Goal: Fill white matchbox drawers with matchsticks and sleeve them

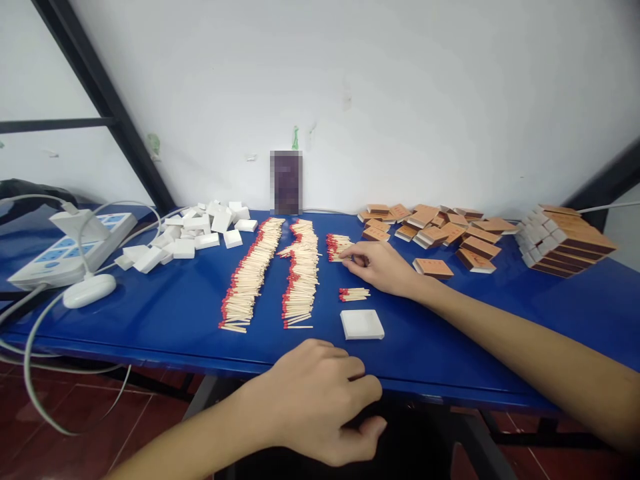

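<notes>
My right hand (383, 265) reaches over the table, its thumb and index finger closed at the near edge of a short row of red-headed matches (336, 245). Its fingertips pinch matches there; how many is hidden. Just in front lies a small group of matches (356, 294), heads to the left. Closer to the table edge sits an open white matchbox tray (362, 324). My left hand (325, 401) hovers at the front edge, fingers loosely curled, thumb apart, with nothing visible between them. Two long rows of matches, the left row (253, 277) and the middle row (301, 280), run front to back.
White matchbox trays (195, 230) are heaped at the back left. Orange matchbox sleeves (433, 233) lie scattered at the back right, beside a stacked block of matchboxes (565, 240). A power strip (70, 250) with white cables occupies the left end. A pixelated dark object (287, 181) stands against the wall.
</notes>
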{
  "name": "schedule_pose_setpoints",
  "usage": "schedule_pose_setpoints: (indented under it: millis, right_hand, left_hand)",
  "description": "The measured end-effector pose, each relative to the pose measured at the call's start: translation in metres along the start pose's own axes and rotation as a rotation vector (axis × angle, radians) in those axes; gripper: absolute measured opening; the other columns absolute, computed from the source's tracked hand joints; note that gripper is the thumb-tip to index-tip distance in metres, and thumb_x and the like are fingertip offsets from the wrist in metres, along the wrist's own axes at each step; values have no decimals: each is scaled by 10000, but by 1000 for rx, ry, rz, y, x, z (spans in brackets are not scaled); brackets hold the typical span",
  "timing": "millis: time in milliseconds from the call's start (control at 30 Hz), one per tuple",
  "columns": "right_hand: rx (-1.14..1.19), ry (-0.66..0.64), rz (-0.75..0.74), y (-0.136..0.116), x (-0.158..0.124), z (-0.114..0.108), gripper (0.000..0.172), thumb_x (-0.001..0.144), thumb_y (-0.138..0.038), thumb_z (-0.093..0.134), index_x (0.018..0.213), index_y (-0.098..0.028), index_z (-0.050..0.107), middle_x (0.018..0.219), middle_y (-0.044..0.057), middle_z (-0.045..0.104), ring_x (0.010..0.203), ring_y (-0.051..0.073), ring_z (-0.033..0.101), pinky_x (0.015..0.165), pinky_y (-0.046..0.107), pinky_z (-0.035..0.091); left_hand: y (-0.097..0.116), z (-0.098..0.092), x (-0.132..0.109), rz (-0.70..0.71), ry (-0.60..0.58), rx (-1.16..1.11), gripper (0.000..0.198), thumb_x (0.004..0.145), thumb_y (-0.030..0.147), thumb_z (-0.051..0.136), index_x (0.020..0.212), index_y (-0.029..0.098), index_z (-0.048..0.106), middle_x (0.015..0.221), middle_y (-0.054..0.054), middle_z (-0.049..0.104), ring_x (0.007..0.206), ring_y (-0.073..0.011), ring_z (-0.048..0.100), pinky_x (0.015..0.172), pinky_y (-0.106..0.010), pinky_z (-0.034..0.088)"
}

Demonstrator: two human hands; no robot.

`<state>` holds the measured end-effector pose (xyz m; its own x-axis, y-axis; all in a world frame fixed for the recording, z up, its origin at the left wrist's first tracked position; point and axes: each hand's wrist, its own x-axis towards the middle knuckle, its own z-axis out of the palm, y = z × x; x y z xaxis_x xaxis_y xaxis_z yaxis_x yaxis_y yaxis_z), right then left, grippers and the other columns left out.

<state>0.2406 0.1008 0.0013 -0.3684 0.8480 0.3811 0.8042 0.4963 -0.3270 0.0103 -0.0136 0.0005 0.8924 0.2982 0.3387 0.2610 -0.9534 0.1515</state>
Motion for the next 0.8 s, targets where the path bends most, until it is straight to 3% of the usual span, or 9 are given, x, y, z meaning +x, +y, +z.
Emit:
schedule_pose_setpoints:
  millis: [300, 800]
  right_hand:
    - [45, 22, 18, -4, -1, 1, 151, 835, -238, 586, 842, -184, 727, 565, -34, 523, 519, 104, 450, 553, 246, 314]
    - [39, 10, -9, -4, -4, 4, 192, 845, -239, 575, 906, -180, 746, 545, -39, 513, 483, 99, 402, 550, 251, 303]
  left_hand:
    - [0, -1, 0, 8, 7, 2, 254, 822, 371, 627, 685, 213, 483, 581, 55, 463, 498, -123, 419, 513, -293, 340]
    - [0, 0, 0, 6, 5, 6, 255, 816, 370, 636, 688, 214, 480, 584, 57, 466, 506, -124, 433, 532, -292, 362]
